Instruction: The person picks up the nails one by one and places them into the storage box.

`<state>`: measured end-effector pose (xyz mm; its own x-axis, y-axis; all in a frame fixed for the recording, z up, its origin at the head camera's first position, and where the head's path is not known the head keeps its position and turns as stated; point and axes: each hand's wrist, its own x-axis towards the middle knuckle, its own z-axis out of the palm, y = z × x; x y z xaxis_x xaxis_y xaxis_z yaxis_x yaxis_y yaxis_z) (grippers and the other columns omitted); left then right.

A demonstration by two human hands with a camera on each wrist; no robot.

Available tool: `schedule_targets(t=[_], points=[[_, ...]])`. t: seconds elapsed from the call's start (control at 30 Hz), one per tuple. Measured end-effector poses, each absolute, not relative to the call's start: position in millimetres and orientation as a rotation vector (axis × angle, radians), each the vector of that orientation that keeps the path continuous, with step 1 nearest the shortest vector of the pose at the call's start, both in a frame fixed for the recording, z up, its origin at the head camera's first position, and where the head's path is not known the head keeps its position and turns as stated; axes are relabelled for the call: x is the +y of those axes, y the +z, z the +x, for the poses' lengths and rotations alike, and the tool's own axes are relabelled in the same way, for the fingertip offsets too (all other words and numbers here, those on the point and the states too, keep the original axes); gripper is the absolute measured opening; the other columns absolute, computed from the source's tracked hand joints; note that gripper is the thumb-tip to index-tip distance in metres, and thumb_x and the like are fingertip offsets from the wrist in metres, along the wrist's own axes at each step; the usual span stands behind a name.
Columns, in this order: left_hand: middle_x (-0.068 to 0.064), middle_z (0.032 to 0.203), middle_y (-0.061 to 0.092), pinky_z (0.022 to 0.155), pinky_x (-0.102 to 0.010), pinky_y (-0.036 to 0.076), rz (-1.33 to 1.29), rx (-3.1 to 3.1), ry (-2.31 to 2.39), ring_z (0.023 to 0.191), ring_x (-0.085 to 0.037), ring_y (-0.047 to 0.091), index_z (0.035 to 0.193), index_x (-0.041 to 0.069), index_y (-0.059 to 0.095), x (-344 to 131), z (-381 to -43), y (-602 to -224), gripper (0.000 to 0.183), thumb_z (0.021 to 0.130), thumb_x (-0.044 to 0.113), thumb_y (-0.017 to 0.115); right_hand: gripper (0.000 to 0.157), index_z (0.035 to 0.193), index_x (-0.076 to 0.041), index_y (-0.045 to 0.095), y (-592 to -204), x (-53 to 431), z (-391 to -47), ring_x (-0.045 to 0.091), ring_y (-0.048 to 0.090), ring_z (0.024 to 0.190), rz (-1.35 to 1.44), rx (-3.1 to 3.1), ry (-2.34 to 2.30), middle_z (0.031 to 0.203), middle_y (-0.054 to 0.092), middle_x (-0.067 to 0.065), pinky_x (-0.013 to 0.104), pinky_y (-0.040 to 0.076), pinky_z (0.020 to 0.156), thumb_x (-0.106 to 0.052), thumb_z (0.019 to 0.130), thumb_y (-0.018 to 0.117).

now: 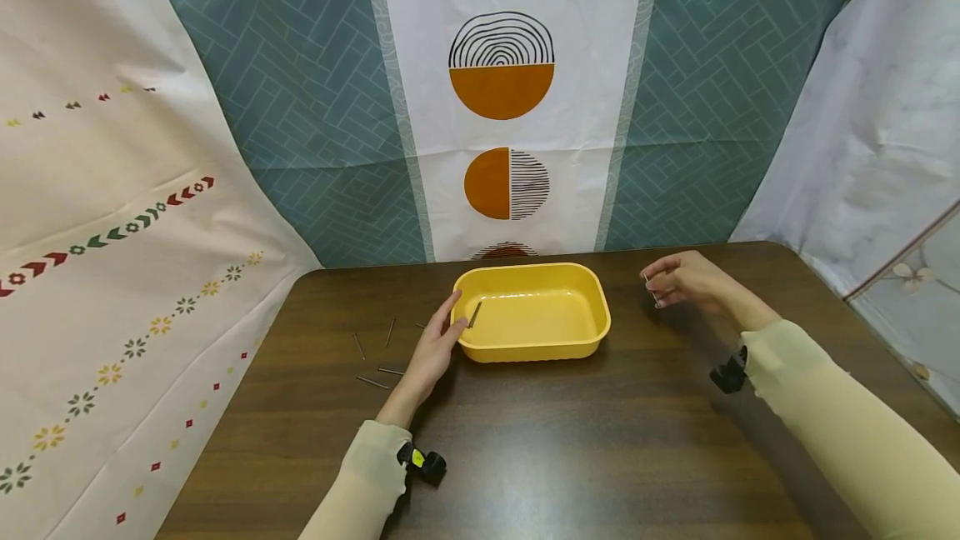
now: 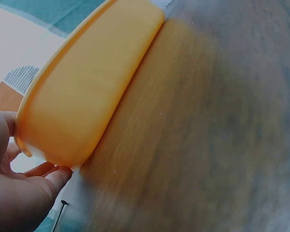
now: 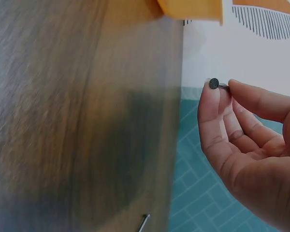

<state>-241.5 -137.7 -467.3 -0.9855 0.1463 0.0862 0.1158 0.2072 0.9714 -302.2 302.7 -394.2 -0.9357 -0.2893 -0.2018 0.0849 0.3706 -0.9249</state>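
A yellow tray [image 1: 540,352] stands on the dark wooden table. My left hand [image 1: 437,342] holds its left end, thumb near the front corner and fingers along the end wall. Inside the tray, by the thumb, a nail [image 1: 476,313] slants across the left side. To the right of the tray, my right hand [image 1: 686,280] is raised over the table, pinching another nail [image 3: 214,83] between thumb and fingertips; its flat dark head shows in the right wrist view. Below that hand, one more nail [image 3: 144,222] is partly in view on the tabletop.
Several loose nails [image 1: 372,382] lie scattered on the table [image 1: 585,440] left of the tray. One nail [image 2: 60,212] shows beside the left hand in the left wrist view. Patterned cloth [image 1: 300,107] hangs along the table's back edge and both sides.
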Motion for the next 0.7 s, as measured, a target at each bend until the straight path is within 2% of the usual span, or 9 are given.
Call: schedule_targets(t=[0.47,0.7], points=[[-0.012,0.172,0.021,0.126,-0.053,0.019,0.242,2.419,1.942,0.158,-0.034,0.016,0.164,0.015,0.033,-138,-241,-468,0.056,0.111,0.02,0.051,0.044,0.136,0.017,0.051,-381,280,-305,0.021,0.067,0.082,-0.206,2.302,-1.562,0.099,0.066,0.013,0.037,0.062,0.082,-0.005,0.101,0.064],[-0.013,0.172,0.021,0.125,-0.053,0.021,0.245,2.415,1.942,0.158,-0.034,0.017,0.164,0.014,0.033,-138,-241,-467,0.056,0.111,0.019,0.051,0.04,0.134,0.015,0.054,-374,268,-307,0.021,0.068,0.081,-0.224,2.307,-1.564,0.094,0.066,0.008,0.038,0.062,0.083,-0.006,0.101,0.064]])
